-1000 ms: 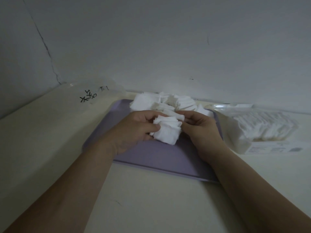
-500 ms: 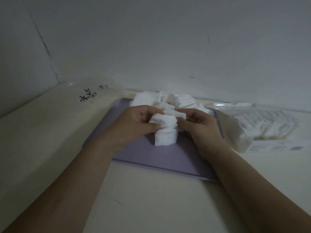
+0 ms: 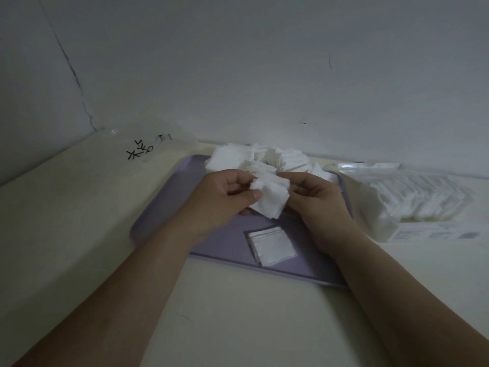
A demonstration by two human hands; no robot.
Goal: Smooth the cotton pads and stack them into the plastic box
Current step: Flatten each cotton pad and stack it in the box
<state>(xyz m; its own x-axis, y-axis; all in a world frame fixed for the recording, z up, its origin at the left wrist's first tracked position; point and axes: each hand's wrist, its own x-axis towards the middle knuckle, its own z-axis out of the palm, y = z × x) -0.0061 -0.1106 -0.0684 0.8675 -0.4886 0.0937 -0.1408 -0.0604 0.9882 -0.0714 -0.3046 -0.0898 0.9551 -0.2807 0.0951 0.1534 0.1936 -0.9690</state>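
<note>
The left hand (image 3: 225,197) and right hand (image 3: 315,197) each pinch one bunch of cotton pads (image 3: 270,200) over the tray (image 3: 164,207). Uneven edges, light pinch: some may slip and scatter.

The left hand (image 3: 225,200) and right hand (image 3: 318,203) are bare, forearms too.

Soft cotton, smooth plastic, matt paint

The white square cotton pads (image 3: 270,200) look soft, fibrous and matt; the lilac rectangular plastic tray (image 3: 158,221) is smooth with a dull sheen; the clear plastic box (image 3: 434,233) glossy; the cream surface (image 3: 79,207) smooth; the grey painted wall (image 3: 264,75) matt, cracked
</note>
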